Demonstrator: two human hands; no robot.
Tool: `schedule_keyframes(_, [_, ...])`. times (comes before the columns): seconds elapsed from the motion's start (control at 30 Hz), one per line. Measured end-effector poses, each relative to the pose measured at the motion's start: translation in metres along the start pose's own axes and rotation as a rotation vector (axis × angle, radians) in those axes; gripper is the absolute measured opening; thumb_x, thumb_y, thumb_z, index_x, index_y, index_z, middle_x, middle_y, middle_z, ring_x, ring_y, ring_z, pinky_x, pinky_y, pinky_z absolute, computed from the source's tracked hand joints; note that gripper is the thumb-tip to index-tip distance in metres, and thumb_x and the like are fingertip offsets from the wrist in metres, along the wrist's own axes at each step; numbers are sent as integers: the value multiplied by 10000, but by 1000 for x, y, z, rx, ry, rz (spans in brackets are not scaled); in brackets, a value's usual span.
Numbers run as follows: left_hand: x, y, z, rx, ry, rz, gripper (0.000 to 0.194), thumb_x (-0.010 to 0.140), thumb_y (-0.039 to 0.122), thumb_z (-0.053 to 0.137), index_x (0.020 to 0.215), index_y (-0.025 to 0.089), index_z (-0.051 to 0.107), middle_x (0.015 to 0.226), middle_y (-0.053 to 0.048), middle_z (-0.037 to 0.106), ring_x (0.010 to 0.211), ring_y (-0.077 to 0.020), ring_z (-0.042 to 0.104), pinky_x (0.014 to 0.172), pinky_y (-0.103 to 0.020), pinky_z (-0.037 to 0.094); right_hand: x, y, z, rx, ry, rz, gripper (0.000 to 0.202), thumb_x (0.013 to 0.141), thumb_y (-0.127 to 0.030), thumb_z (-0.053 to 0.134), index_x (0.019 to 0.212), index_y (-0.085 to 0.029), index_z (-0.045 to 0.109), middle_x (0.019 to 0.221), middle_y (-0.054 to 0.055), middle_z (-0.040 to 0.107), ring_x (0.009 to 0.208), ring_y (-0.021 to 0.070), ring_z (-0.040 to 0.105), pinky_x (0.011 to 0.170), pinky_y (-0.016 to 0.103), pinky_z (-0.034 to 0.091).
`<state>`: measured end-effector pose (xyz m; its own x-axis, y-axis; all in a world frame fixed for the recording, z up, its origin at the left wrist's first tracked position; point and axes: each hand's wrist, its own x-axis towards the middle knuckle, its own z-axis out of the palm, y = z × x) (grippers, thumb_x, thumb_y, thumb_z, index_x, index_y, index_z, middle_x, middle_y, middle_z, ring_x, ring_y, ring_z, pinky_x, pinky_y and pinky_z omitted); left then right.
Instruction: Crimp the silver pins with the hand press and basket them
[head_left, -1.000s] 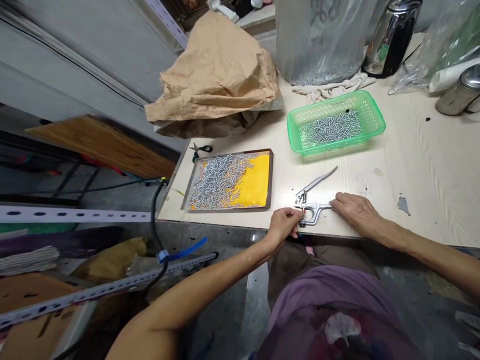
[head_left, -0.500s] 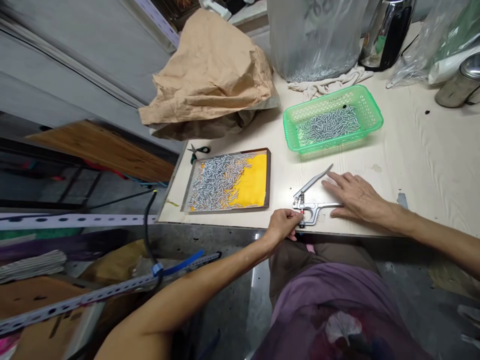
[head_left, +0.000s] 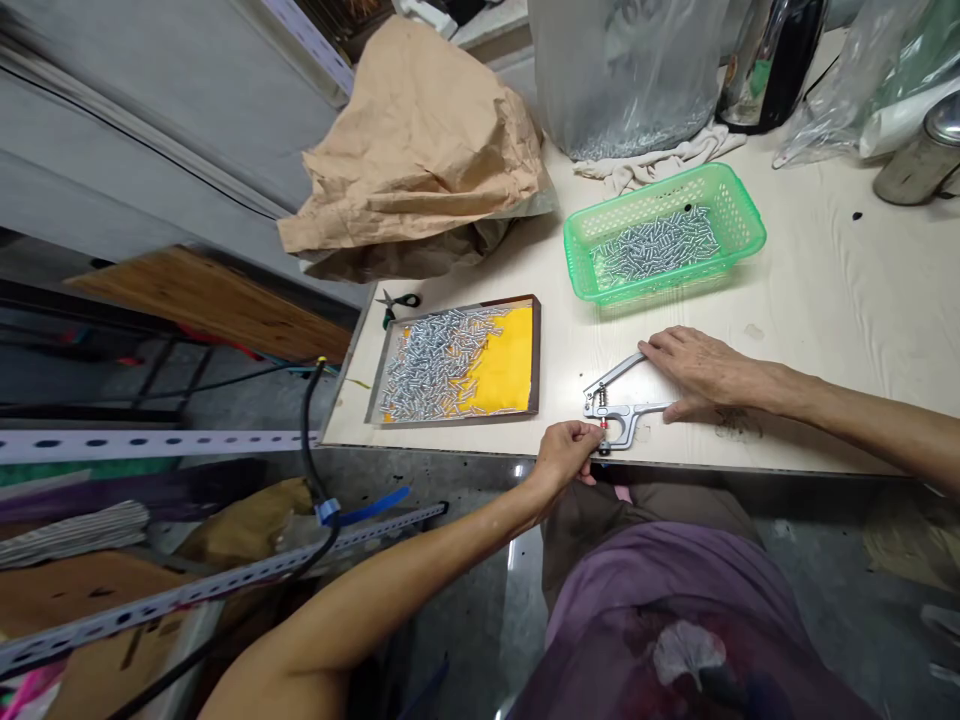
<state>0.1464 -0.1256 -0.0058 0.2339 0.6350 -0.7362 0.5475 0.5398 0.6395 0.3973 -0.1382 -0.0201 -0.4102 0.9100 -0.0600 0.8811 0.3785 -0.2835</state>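
Observation:
Silver hand pliers [head_left: 622, 413] lie at the table's front edge, their handles spread to the right. My left hand [head_left: 568, 452] is closed in a pinch at the jaw end; what its fingers hold is too small to make out. My right hand [head_left: 694, 370] rests around the handle ends, fingertips on the upper handle and thumb by the lower one. To the left, a shallow tray [head_left: 537, 360] with a yellow bottom holds many small metal pieces [head_left: 431, 365]. Behind the pliers stands a green basket [head_left: 664, 290] with similar pieces [head_left: 660, 245].
Green-handled scissors [head_left: 405, 300] lie behind the tray. Crumpled brown paper [head_left: 427, 140], a large plastic bag [head_left: 626, 80] and a cloth [head_left: 660, 165] are farther back. A kettle [head_left: 772, 65] and a metal cup [head_left: 922, 155] stand at the back right.
My right hand has moved slightly left and up onto the handles. The upper handle has swung down a little, from a steeper angle. My left hand stays pinched at the jaw.

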Motion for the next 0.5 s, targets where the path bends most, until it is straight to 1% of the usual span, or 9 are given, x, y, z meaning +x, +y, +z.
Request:
schedule_keyframes(0.1, [1, -4, -1, 19, -11, 6, 192, 842, 296, 654, 776, 118, 624, 443, 94, 440, 315, -46, 393, 358, -166, 422, -1, -6, -6, -46, -43, 25, 747, 649, -537, 794, 1238, -153, 542, 1186, 172, 585, 1060, 342, 506, 860, 429, 442])
schedule_keyframes(0.17, [1, -6, -3, 66, -1, 20, 223, 859, 329, 628, 765, 127, 621, 449, 91, 431, 328, -56, 400, 378, -176, 421, -3, -9, -9, -53, -49, 37, 628, 678, -506, 781, 1165, -167, 576, 1154, 161, 590, 1036, 332, 503, 816, 412, 449])
schedule_keyframes(0.2, [0, -6, -5, 110, 22, 52, 239, 869, 344, 611, 758, 133, 619, 466, 80, 445, 352, -66, 422, 395, -183, 425, -4, -10, -9, -46, -43, 42, 569, 701, -490, 765, 1139, -174, 585, 1141, 155, 590, 1031, 327, 502, 798, 404, 450])
schedule_keyframes(0.23, [-2, -6, -7, 174, 59, 114, 245, 876, 350, 597, 755, 138, 620, 504, 61, 481, 398, -80, 465, 426, -190, 439, -5, -11, -9, -35, -36, 47, 512, 726, -470, 747, 1117, -179, 591, 1128, 149, 590, 1027, 321, 501, 782, 397, 452])
schedule_keyframes(0.3, [-3, -1, -10, 356, 162, 327, 211, 883, 334, 588, 792, 150, 636, 660, 5, 589, 570, -119, 574, 548, -221, 495, -7, -13, -9, -15, -27, 60, 420, 759, -419, 724, 1080, -181, 597, 1103, 142, 588, 1022, 309, 502, 754, 379, 455])
schedule_keyframes(0.37, [-1, 8, -7, 566, 228, 600, 160, 875, 311, 612, 916, 163, 655, 890, -52, 653, 818, -175, 629, 742, -284, 532, -8, -17, -9, -16, -34, 76, 367, 769, -370, 725, 1052, -174, 600, 1086, 139, 585, 1014, 296, 505, 735, 364, 461])
schedule_keyframes(0.4, [2, 14, -4, 665, 227, 724, 199, 864, 312, 638, 1003, 169, 648, 1006, -77, 654, 934, -206, 620, 836, -328, 525, -9, -20, -9, -22, -43, 86, 359, 769, -351, 731, 1047, -166, 601, 1081, 140, 584, 1012, 292, 506, 736, 361, 465])
schedule_keyframes(0.43, [6, 19, 1, 756, 204, 827, 289, 847, 321, 669, 1091, 172, 625, 1113, -100, 638, 1033, -237, 595, 912, -373, 504, -9, -22, -9, -30, -53, 97, 361, 766, -334, 740, 1048, -157, 600, 1076, 142, 584, 1010, 289, 507, 743, 362, 470])
schedule_keyframes(0.5, [18, 30, 11, 907, 111, 964, 472, 818, 337, 712, 1227, 167, 549, 1265, -138, 578, 1166, -284, 526, 995, -442, 462, -9, -26, -10, -29, -65, 112, 388, 763, -318, 752, 1070, -139, 595, 1073, 147, 586, 1015, 287, 509, 771, 370, 479])
